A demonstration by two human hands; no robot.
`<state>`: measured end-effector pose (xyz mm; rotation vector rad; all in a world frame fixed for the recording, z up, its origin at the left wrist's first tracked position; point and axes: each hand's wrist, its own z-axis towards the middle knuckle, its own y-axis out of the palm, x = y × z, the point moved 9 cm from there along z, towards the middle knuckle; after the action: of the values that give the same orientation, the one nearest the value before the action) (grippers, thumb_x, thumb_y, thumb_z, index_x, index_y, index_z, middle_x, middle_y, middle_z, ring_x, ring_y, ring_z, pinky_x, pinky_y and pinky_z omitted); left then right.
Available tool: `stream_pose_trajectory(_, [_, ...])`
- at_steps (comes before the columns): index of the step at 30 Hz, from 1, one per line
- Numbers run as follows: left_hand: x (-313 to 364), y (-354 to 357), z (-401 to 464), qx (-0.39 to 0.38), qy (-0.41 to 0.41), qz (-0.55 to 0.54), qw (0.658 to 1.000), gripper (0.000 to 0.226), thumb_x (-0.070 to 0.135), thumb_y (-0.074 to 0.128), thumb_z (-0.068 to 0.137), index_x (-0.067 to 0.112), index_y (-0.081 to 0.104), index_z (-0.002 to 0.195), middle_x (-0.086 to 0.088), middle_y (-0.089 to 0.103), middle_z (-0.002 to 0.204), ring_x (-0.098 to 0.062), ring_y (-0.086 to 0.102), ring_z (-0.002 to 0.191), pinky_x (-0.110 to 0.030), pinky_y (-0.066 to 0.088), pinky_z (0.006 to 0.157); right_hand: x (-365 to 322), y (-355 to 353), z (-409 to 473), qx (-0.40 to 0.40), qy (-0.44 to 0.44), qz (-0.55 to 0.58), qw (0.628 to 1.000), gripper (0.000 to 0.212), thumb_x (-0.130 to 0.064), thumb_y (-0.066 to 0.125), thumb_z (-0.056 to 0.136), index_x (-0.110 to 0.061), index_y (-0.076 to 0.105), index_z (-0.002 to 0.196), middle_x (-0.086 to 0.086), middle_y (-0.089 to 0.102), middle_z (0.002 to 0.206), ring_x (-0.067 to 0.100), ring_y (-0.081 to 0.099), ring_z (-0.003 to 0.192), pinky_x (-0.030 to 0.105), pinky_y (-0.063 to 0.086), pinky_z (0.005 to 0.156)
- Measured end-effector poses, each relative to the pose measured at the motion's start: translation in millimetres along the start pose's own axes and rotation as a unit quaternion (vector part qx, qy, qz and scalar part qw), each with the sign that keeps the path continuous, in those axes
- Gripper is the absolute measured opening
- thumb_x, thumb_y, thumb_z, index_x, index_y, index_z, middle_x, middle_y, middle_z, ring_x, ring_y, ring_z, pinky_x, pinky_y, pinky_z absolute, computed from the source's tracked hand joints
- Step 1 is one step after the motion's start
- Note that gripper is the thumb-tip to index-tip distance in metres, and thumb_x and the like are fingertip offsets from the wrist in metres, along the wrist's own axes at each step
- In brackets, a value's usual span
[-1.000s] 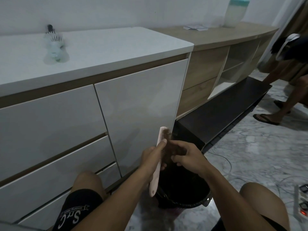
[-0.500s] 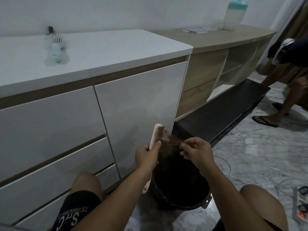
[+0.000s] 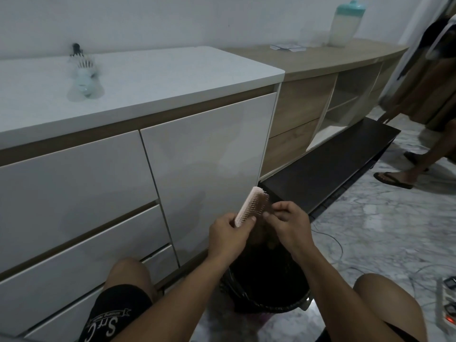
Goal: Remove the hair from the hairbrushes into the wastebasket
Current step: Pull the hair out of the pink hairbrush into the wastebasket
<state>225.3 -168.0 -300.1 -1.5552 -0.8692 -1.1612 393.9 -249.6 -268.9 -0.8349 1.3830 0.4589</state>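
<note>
Your left hand (image 3: 228,236) is gripping the pink hairbrush (image 3: 249,207) by its handle, holding it up above the black wastebasket (image 3: 266,287); your right hand (image 3: 287,224), also above the wastebasket, is pinching the brown hair (image 3: 262,204) on the bristles with curled fingers.

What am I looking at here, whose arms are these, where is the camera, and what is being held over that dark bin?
No machine: these are a person's bare arms, filmed by a camera worn on their head, looking down. The left hand grips a pink hairbrush, bristles toward the right. The right hand pinches the brown hair caught in the bristles. Beneath sits the black wastebasket, on the floor between the knees. On the white countertop lies another hairbrush. Someone else's legs show far right.
</note>
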Motion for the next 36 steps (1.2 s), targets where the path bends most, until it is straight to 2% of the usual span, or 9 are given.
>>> stream_pose_trajectory(5, [-11.2, -14.5, 6.6, 0.043, -0.022, -0.007, 0.999, 0.032, 0.040, 0.072, 0.079, 0.009, 0.070, 0.072, -0.006, 0.064, 0.062, -0.021, 0.059, 0.059, -0.030, 0.041, 0.055, 12.4, -18.2, 6.7, 0.035, 0.056, -0.023, 0.998, 0.006, -0.007, 0.074, 0.082, -0.012, 0.072, 0.081, 0.003, 0.074, 0.077, 0.018, 0.071, 0.078, 0.026, 0.053, 0.065])
stream_pose_trajectory(10, [-16.9, -15.6, 10.4, 0.034, -0.054, -0.053, 0.997, 0.040, 0.054, 0.069, 0.065, 0.015, 0.063, 0.059, -0.003, 0.058, 0.054, -0.022, 0.054, 0.052, -0.034, 0.040, 0.053, 16.6, -12.6, 5.9, 0.001, 0.078, -0.004, 0.997, 0.008, -0.003, 0.071, 0.083, -0.009, 0.071, 0.089, 0.006, 0.073, 0.081, 0.019, 0.070, 0.083, 0.025, 0.052, 0.065])
stream_pose_trajectory(16, [-13.0, -5.6, 9.1, 0.000, -0.044, -0.065, 0.997, 0.045, 0.061, 0.067, 0.058, 0.016, 0.068, 0.064, 0.000, 0.057, 0.053, -0.020, 0.052, 0.052, -0.036, 0.042, 0.054, 13.1, 8.3, 3.4, -0.058, 0.053, 0.030, 0.996, 0.020, -0.010, 0.073, 0.081, -0.013, 0.066, 0.100, 0.008, 0.074, 0.098, 0.026, 0.071, 0.094, 0.043, 0.059, 0.082])
stream_pose_trajectory(19, [-12.2, 1.1, 6.2, -0.024, -0.028, -0.045, 0.998, 0.046, 0.056, 0.069, 0.061, 0.012, 0.071, 0.074, -0.003, 0.064, 0.061, -0.020, 0.058, 0.057, -0.042, 0.049, 0.057, 10.6, 10.0, 0.8, -0.052, 0.055, 0.093, 0.993, 0.034, -0.018, 0.076, 0.082, -0.015, 0.059, 0.112, 0.008, 0.072, 0.106, 0.025, 0.072, 0.094, 0.038, 0.061, 0.072])
stream_pose_trajectory(21, [-12.6, 5.2, 5.0, -0.038, -0.024, -0.023, 0.999, 0.047, 0.057, 0.068, 0.060, 0.013, 0.071, 0.074, 0.000, 0.064, 0.060, -0.019, 0.060, 0.057, -0.044, 0.054, 0.058, 4.8, 7.3, 1.6, -0.047, 0.015, 0.052, 0.997, 0.042, -0.018, 0.078, 0.081, -0.018, 0.059, 0.118, 0.003, 0.072, 0.105, 0.018, 0.072, 0.093, 0.034, 0.061, 0.074])
stream_pose_trajectory(25, [-15.6, 4.9, 5.9, -0.029, -0.024, -0.001, 0.999, 0.042, 0.054, 0.071, 0.065, 0.014, 0.072, 0.076, -0.001, 0.066, 0.064, -0.020, 0.062, 0.061, -0.040, 0.052, 0.057, 4.8, -4.2, 4.3, 0.010, 0.006, -0.003, 1.000, 0.021, -0.005, 0.073, 0.084, -0.009, 0.072, 0.104, 0.008, 0.075, 0.097, 0.015, 0.073, 0.081, 0.023, 0.060, 0.069])
stream_pose_trajectory(29, [-18.5, -6.1, 8.2, 0.009, -0.034, -0.008, 0.999, 0.034, 0.045, 0.073, 0.077, 0.010, 0.072, 0.076, -0.005, 0.068, 0.068, -0.021, 0.062, 0.063, -0.030, 0.043, 0.057, 14.5, -17.5, 7.0, 0.047, 0.064, 0.006, 0.997, 0.015, -0.005, 0.065, 0.090, -0.019, 0.071, 0.092, 0.003, 0.072, 0.093, 0.016, 0.071, 0.073, 0.026, 0.058, 0.069])
stream_pose_trajectory(33, [-17.7, -7.6, 11.3, 0.009, -0.051, -0.035, 0.998, 0.032, 0.044, 0.073, 0.078, 0.013, 0.071, 0.072, -0.001, 0.064, 0.062, -0.018, 0.058, 0.058, -0.029, 0.042, 0.054, 6.9, -5.7, 2.3, -0.024, 0.057, -0.016, 0.998, 0.020, -0.004, 0.056, 0.095, -0.019, 0.069, 0.095, 0.002, 0.068, 0.096, 0.017, 0.067, 0.077, 0.022, 0.054, 0.066])
stream_pose_trajectory(36, [-14.7, -4.7, 12.6, -0.007, -0.055, -0.048, 0.997, 0.032, 0.046, 0.072, 0.077, 0.014, 0.073, 0.077, -0.005, 0.068, 0.066, -0.021, 0.061, 0.058, -0.034, 0.045, 0.054, -3.0, 13.2, -7.6, -0.112, 0.041, 0.001, 0.993, 0.013, -0.012, 0.062, 0.093, -0.017, 0.069, 0.102, 0.005, 0.069, 0.095, 0.017, 0.065, 0.081, 0.022, 0.051, 0.066])
